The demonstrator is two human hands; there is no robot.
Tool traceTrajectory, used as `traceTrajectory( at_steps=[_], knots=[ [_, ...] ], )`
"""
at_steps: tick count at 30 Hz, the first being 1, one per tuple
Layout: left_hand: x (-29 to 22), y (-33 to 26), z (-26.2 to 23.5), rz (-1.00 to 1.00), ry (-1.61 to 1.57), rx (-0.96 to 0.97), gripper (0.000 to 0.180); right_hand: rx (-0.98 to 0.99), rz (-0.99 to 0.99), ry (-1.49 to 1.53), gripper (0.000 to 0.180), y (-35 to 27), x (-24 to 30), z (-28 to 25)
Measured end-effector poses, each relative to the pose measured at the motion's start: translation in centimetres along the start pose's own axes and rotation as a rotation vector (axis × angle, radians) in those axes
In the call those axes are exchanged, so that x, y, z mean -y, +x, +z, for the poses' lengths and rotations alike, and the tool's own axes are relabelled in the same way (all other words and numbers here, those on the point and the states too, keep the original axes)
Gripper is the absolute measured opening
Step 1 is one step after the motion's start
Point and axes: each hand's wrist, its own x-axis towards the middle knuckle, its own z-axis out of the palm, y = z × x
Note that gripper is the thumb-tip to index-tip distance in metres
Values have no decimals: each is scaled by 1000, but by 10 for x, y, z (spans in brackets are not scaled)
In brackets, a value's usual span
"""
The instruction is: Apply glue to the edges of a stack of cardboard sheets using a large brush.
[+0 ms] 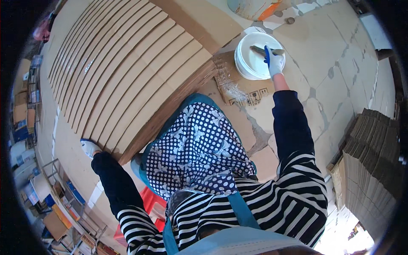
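Note:
In my right hand (275,63), gloved in white with blue fingers, is a brush (257,50) held over a white bucket (242,68). Whitish contents fill part of the bucket. To the left, a fanned stack of brown cardboard sheets (127,63) spreads out in overlapping strips. My left hand (89,148), gloved the same way, has its fingers closed at the stack's near left edge; the fingertips are partly hidden there.
Under the bucket lies a flattened carton (238,91) with clear tape. A red plastic stool (149,199) shows beneath me. Tall cardboard stacks (369,157) stand at the right. Shelves and racks (59,204) line the left. A round container (250,8) sits at the far edge.

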Motion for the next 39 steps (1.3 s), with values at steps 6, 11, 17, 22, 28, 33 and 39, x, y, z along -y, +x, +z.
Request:
traceTrajectory(
  at_steps=[6,11,17,22,28,33,39],
  knots=[
    [2,-2,-1,40,44,4,61,82,-71,-276,41,6,-33,20],
    [-4,-8,-5,39,33,-5,62,226,82,-69,32,3,-25,14],
    [1,-6,-12,28,64,4,61,355,521,1175,23,10,-18,-36],
    [-4,-6,2,25,48,26,61,817,456,1300,24,12,-23,-77],
    [5,3,-1,28,28,39,60,305,15,629,21,-34,14,-33],
    [19,11,13,226,22,134,58,405,-718,-442,29,-35,-11,-37],
    [63,33,-18,-71,-780,368,59,462,-1224,-1005,25,-57,9,-56]
  ],
)
